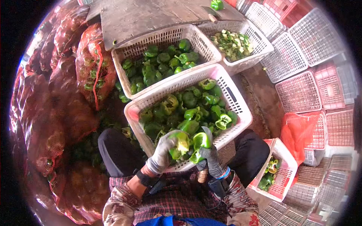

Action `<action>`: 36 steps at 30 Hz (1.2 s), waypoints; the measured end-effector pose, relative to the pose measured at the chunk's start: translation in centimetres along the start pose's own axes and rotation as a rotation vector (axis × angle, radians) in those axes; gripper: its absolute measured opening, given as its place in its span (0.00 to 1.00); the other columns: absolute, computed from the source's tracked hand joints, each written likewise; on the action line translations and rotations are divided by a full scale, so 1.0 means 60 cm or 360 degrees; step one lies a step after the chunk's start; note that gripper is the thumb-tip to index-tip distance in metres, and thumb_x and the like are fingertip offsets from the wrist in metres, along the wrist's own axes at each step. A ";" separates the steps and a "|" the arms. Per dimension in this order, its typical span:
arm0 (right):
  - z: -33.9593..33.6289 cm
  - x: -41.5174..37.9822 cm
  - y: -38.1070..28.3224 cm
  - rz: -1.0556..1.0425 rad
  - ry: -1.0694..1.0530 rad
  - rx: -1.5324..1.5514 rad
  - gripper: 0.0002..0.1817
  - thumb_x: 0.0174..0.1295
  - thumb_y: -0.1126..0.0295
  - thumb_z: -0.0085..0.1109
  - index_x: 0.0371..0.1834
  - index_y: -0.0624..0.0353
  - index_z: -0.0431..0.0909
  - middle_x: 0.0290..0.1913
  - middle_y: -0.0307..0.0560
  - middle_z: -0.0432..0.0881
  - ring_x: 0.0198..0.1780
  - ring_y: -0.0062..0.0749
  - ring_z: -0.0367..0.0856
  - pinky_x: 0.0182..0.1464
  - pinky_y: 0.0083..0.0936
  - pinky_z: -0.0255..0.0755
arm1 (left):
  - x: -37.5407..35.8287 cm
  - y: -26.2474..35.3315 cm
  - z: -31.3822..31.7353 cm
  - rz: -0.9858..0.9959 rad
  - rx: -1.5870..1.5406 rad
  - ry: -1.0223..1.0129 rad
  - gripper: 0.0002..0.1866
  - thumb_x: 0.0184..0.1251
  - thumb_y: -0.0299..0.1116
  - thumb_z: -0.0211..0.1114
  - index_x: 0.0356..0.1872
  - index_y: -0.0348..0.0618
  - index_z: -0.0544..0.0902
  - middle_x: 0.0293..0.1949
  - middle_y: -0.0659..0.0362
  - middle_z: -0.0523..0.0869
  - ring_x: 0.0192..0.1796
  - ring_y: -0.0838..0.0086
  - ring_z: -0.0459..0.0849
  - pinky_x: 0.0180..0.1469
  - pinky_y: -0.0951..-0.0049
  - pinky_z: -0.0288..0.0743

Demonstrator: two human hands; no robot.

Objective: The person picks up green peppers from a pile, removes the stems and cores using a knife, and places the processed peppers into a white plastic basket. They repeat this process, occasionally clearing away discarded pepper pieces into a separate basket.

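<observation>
My left hand [163,150], in a pale glove, is closed round a piece of green pepper [179,146] with its pale inside showing. Just right of it, my gloved right hand [211,160] grips a hollow cut pepper half [201,145] and a knife with a wooden handle [202,176]; the blade tip sticks up beside the pepper. Both hands are over the near rim of a white crate [132,116] holding whole and cut green peppers [189,98].
Behind is a second crate [120,75] of peppers, beside a crate of trimmings [234,43]. A wooden board [151,15] bears another knife [212,17]. Red mesh sacks [64,109] fill the left; stacked crates [298,90] and a pink-white crate [284,169] stand right.
</observation>
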State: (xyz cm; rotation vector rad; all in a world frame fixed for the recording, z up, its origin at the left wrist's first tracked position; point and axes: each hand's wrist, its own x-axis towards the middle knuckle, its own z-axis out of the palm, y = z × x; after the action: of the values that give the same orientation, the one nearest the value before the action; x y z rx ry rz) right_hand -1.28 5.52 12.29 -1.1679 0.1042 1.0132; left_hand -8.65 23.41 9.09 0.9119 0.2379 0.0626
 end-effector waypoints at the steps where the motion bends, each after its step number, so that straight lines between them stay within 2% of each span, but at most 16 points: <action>1: -0.009 0.002 -0.003 0.0016 -0.0081 0.0135 0.22 0.59 0.56 0.63 0.48 0.61 0.71 0.23 0.34 0.74 0.15 0.17 0.66 0.17 0.16 0.62 | 0.009 -0.020 -0.007 -0.0209 -0.0540 -0.0007 0.34 0.61 0.61 0.58 0.54 0.40 0.77 0.45 0.56 0.84 0.44 0.69 0.84 0.45 0.72 0.80; 3: -0.009 0.004 -0.022 0.0011 -0.0367 0.0427 0.22 0.61 0.57 0.60 0.52 0.61 0.71 0.32 0.39 0.78 0.15 0.16 0.64 0.17 0.15 0.62 | 0.020 -0.026 0.002 -0.0426 -0.1258 0.0115 0.31 0.62 0.61 0.55 0.52 0.43 0.79 0.42 0.55 0.85 0.38 0.65 0.85 0.32 0.71 0.81; 6: 0.018 -0.004 -0.042 -0.0193 -0.0018 0.0343 0.25 0.61 0.61 0.61 0.58 0.58 0.68 0.44 0.44 0.81 0.18 0.14 0.65 0.19 0.13 0.64 | 0.026 0.011 0.030 -0.0192 -0.0854 0.0302 0.32 0.66 0.62 0.51 0.52 0.41 0.78 0.33 0.54 0.85 0.26 0.68 0.82 0.27 0.73 0.75; 8: 0.024 -0.007 -0.082 -0.0481 0.0294 -0.0236 0.28 0.56 0.75 0.62 0.62 0.56 0.66 0.41 0.40 0.80 0.25 0.16 0.72 0.22 0.15 0.69 | 0.028 0.001 0.001 -0.0185 -0.0778 0.0227 0.31 0.69 0.61 0.50 0.54 0.43 0.77 0.39 0.56 0.84 0.37 0.66 0.83 0.36 0.67 0.76; 11: 0.010 0.054 -0.212 -0.0895 0.0394 -0.0344 0.26 0.57 0.75 0.63 0.60 0.54 0.68 0.37 0.35 0.78 0.29 0.18 0.74 0.29 0.18 0.71 | 0.035 -0.003 -0.017 -0.0153 -0.0832 0.0343 0.27 0.70 0.56 0.54 0.57 0.45 0.73 0.47 0.57 0.82 0.46 0.67 0.82 0.43 0.64 0.78; 14: 0.001 0.149 -0.400 -0.1067 0.0829 -0.0836 0.11 0.57 0.66 0.67 0.38 0.57 0.78 0.24 0.36 0.78 0.21 0.22 0.75 0.20 0.22 0.68 | 0.033 0.009 0.002 -0.0023 -0.0668 0.0407 0.27 0.71 0.55 0.55 0.59 0.44 0.73 0.51 0.58 0.81 0.52 0.68 0.81 0.51 0.62 0.77; 16: -0.018 0.217 -0.448 -0.1024 0.1011 -0.0660 0.11 0.58 0.66 0.64 0.41 0.58 0.77 0.22 0.39 0.78 0.16 0.24 0.73 0.15 0.24 0.68 | 0.036 0.019 0.010 -0.0010 -0.0607 0.0334 0.27 0.71 0.54 0.55 0.60 0.44 0.72 0.52 0.59 0.79 0.55 0.68 0.79 0.55 0.61 0.76; 18: -0.021 0.258 -0.455 -0.0691 0.1165 -0.1244 0.12 0.58 0.70 0.62 0.44 0.60 0.77 0.22 0.41 0.79 0.17 0.25 0.74 0.16 0.25 0.71 | 0.044 0.016 0.019 0.0089 -0.0573 0.0288 0.27 0.71 0.54 0.55 0.61 0.45 0.72 0.52 0.59 0.79 0.54 0.68 0.80 0.54 0.61 0.77; 19: -0.032 0.241 -0.418 -0.1017 0.0635 -0.0851 0.12 0.59 0.73 0.59 0.46 0.61 0.76 0.22 0.41 0.78 0.15 0.26 0.73 0.16 0.25 0.71 | 0.045 0.015 0.022 0.0097 -0.0533 0.0305 0.27 0.71 0.54 0.55 0.61 0.45 0.71 0.53 0.59 0.79 0.54 0.67 0.80 0.52 0.60 0.78; 26: -0.028 0.209 -0.268 -0.0709 0.0579 -0.0910 0.09 0.65 0.69 0.58 0.46 0.59 0.78 0.20 0.33 0.73 0.14 0.18 0.69 0.15 0.17 0.65 | 0.050 0.035 -0.028 0.0317 -0.0558 0.0515 0.27 0.75 0.52 0.49 0.59 0.39 0.72 0.50 0.56 0.80 0.52 0.71 0.79 0.59 0.67 0.72; 28: 0.007 0.148 -0.207 -0.0710 0.0317 -0.0928 0.28 0.67 0.71 0.55 0.71 0.54 0.63 0.37 0.35 0.77 0.22 0.13 0.70 0.19 0.12 0.64 | 0.067 0.037 -0.023 0.0388 -0.0203 0.0553 0.27 0.75 0.52 0.49 0.60 0.39 0.71 0.50 0.57 0.80 0.52 0.73 0.78 0.59 0.70 0.71; 29: 0.065 0.103 -0.197 -0.0541 0.0230 -0.0875 0.36 0.66 0.72 0.57 0.76 0.51 0.52 0.44 0.37 0.76 0.29 0.15 0.72 0.29 0.12 0.70 | 0.065 0.058 0.005 0.0456 0.0141 0.0584 0.27 0.75 0.51 0.49 0.61 0.38 0.70 0.49 0.58 0.79 0.52 0.75 0.77 0.58 0.73 0.70; 30: 0.053 0.110 -0.147 -0.0602 0.0031 -0.0635 0.37 0.63 0.72 0.60 0.75 0.54 0.55 0.44 0.38 0.77 0.36 0.20 0.75 0.44 0.17 0.74 | 0.069 0.057 0.016 0.0527 0.0119 0.0523 0.27 0.75 0.49 0.51 0.62 0.37 0.67 0.49 0.58 0.79 0.50 0.76 0.77 0.56 0.75 0.70; 31: 0.075 0.089 -0.126 -0.0848 0.0119 -0.1211 0.38 0.59 0.70 0.65 0.73 0.58 0.58 0.47 0.43 0.80 0.46 0.29 0.79 0.56 0.26 0.72 | 0.067 0.055 0.030 0.0570 0.0248 0.0535 0.26 0.74 0.47 0.52 0.63 0.37 0.67 0.49 0.58 0.79 0.49 0.77 0.77 0.55 0.75 0.70; 32: 0.074 0.090 -0.097 -0.1084 -0.0005 -0.1439 0.36 0.57 0.69 0.66 0.69 0.60 0.64 0.51 0.50 0.81 0.53 0.39 0.80 0.58 0.31 0.71 | 0.063 0.057 0.041 0.0615 0.0378 0.0542 0.26 0.74 0.45 0.53 0.63 0.37 0.66 0.48 0.59 0.79 0.47 0.77 0.77 0.53 0.75 0.70; 36: 0.081 0.067 -0.058 -0.0957 0.0048 -0.1553 0.26 0.58 0.70 0.64 0.62 0.59 0.71 0.51 0.55 0.80 0.53 0.48 0.80 0.55 0.35 0.73 | 0.025 0.062 0.041 0.0434 0.0725 0.0482 0.26 0.69 0.38 0.57 0.64 0.37 0.65 0.48 0.56 0.80 0.47 0.73 0.78 0.52 0.71 0.72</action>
State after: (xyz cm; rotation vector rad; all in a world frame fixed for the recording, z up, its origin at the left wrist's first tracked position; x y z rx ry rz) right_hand 1.44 11.73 14.71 -1.9283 -0.7580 0.4749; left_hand -6.47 24.04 13.21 1.3864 0.4182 0.4144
